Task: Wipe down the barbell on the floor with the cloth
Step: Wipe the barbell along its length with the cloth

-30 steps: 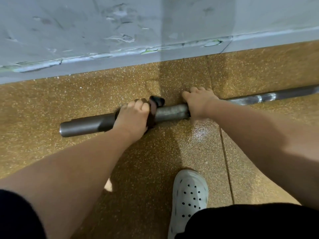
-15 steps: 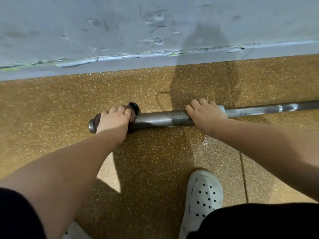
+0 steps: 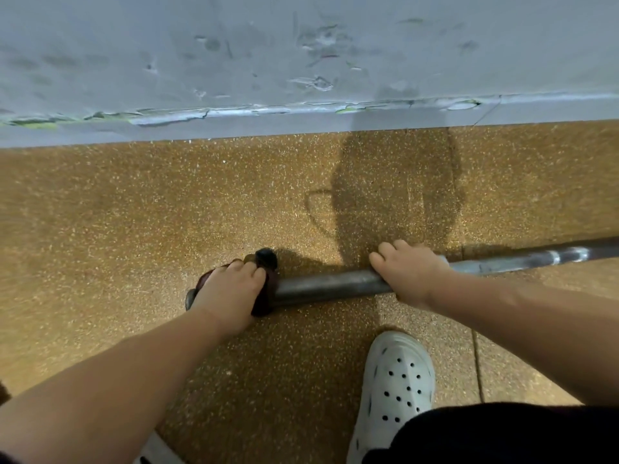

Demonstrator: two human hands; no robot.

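The bar lies on the floor, running from under the left hand rightward past the right hand, whose fingers curl over it. A shoe sits below the right hand. The left hand clamps the cloth round the bar's end.

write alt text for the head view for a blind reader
A left hand grips a dark cloth around the end of a barbell on a speckled tan floor; the right hand holds the bar farther along. A white perforated shoe stands below, a grey wall behind.
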